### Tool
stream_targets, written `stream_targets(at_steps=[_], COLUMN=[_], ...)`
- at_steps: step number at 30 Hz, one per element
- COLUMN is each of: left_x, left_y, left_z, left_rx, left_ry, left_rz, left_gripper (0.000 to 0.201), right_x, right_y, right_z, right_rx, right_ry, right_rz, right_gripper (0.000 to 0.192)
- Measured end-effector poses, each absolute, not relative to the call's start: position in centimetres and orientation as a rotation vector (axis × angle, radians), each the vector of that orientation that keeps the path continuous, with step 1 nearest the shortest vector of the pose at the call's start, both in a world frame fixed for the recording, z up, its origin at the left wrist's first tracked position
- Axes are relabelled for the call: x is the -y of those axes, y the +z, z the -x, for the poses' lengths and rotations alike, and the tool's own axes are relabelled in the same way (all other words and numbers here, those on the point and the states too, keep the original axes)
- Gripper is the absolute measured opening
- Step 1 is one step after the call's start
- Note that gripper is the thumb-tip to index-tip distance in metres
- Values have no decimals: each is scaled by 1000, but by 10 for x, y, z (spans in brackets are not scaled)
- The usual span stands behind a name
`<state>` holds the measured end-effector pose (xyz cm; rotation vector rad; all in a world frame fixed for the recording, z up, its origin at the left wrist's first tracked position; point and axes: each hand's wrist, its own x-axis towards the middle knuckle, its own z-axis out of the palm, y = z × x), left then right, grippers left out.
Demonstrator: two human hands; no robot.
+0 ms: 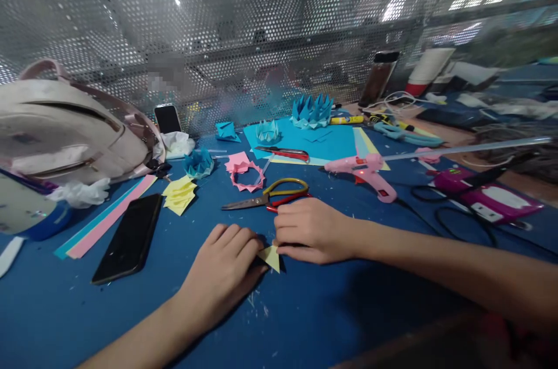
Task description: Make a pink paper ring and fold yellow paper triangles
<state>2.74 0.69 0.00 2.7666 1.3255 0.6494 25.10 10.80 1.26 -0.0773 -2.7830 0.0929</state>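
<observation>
Between my two hands is a small folded piece of yellow paper (271,257), just above the blue table. My left hand (231,255) pinches its left side, the fingertips partly hidden. On its right edge the closed fingers of my right hand (311,229) hold it too. Right behind my hands lie scissors (257,200) with yellow and red handles. A pink folded-paper ring (247,177) sits beyond them, beside more pink paper pieces (238,161). To the left rests a pile of folded yellow paper pieces (179,193).
A pink glue gun (361,171) with a long glue stick and cord lies right. Behind are a red utility knife (285,153), blue paper sheets (331,139) and a blue paper crown (311,112). Left stand a black phone (129,238), paper strips (108,215) and a backpack (65,125).
</observation>
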Motion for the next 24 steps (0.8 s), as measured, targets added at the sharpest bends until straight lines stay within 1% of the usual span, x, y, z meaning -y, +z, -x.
stream_targets(at_steps=[2, 4, 6, 8, 11, 15, 18, 19, 22, 24], left_x=[-12, -17, -20, -21, -18, -14, -13, -13, -12, -11], left_y=[0, 0, 0, 1, 1, -1, -3, -3, 1, 4], left_z=[-27, -26, -26, -27, -30, -31, -29, -29, -29, -29], left_rx=[-1333, -1360, -1365, -1358, -1367, -1369, -1344, -1325, -1232, -1161], left_ry=[708, 755, 803, 840, 888, 977, 1042, 1058, 1054, 1033], left_rz=[-2647, -2572, -2498, -2446, -2377, -2273, -2245, -2255, -2321, -2353], left_gripper=[10, 15, 16, 17, 16, 6, 18, 19, 17, 18], right_x=[-109, -108, -105, -102, -100, -98, -96, -96, -95, -97], right_y=[11, 11, 11, 12, 12, 12, 10, 9, 8, 9], right_z=[-251, -250, -249, -247, -246, -245, -245, -245, -246, -248], right_rx=[2757, 2704, 2623, 2553, 2495, 2443, 2417, 2409, 2399, 2443], right_ry=[238, 484, 709, 821, 879, 936, 936, 939, 938, 880], right_rz=[115, 229, 385, 515, 600, 628, 622, 614, 569, 443], right_gripper=[28, 31, 28, 25, 19, 11, 5, 5, 15, 12])
